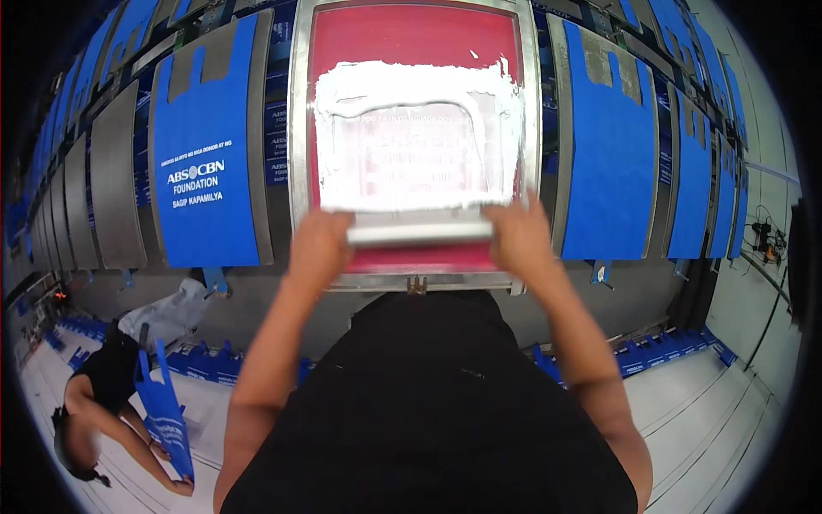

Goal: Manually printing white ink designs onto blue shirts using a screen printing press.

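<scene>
Both of my hands grip a squeegee (419,232), a wide bar with a pale edge, lying across a screen printing frame (299,128). My left hand (319,248) is closed around its left end, and my right hand (521,237) around its right end, slightly blurred. Just beyond the bar, thick white ink (398,81) spreads over the red screen mesh (411,34). Faint lettering shows through the thinner ink. Bare red mesh is visible between the squeegee and the frame's near edge. Whatever lies beneath the screen is hidden.
Blue bags lie flat on boards either side: a printed one (205,206) on the left, an unprinted one (606,171) on the right. More boards curve away both ways. At lower left, another person (107,377) bends over, holding a blue bag (163,403). Cables (762,240) hang at far right.
</scene>
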Demonstrator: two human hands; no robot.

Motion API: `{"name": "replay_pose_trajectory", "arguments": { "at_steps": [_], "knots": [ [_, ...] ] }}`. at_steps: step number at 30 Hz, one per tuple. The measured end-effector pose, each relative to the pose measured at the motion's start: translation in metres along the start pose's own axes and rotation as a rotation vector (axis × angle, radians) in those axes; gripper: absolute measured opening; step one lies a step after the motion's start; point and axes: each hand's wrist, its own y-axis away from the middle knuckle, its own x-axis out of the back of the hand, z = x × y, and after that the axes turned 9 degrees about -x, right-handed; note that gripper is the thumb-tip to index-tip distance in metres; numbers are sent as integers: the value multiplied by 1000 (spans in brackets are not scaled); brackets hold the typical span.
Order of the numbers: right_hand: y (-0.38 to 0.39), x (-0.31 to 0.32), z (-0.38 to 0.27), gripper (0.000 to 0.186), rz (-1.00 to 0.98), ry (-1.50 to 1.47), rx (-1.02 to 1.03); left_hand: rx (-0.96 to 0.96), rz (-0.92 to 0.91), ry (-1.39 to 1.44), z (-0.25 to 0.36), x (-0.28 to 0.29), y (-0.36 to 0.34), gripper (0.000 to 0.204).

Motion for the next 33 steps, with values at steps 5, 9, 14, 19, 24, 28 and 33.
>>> {"name": "replay_pose_trajectory", "arguments": {
  "at_steps": [5, 9, 14, 19, 24, 28, 33],
  "knots": [
    [-23, -39, 21, 30, 176, -49, 72, -25, 84, -51, -6, -24, -19, 38],
    [-160, 19, 34, 35, 177, 165, -13, 107, 18, -141, -60, 27, -155, 37],
    [-135, 37, 22, 37, 86, 57, -94, 139, -12, -97, -52, 38, -136, 41],
    [22, -27, -1, 42, -2, -51, -14, -103, 119, 15, 9, -24, 26, 34],
    [-83, -17, 30, 35, 155, 62, -44, 25, 49, -48, -31, -7, -90, 24],
    [-177, 44, 41, 36, 109, 45, -92, 109, -17, -73, -60, 41, -183, 33],
    [-57, 30, 6, 42, -178, 79, -121, 154, -170, -31, -14, 28, -70, 39]
  ]
}}
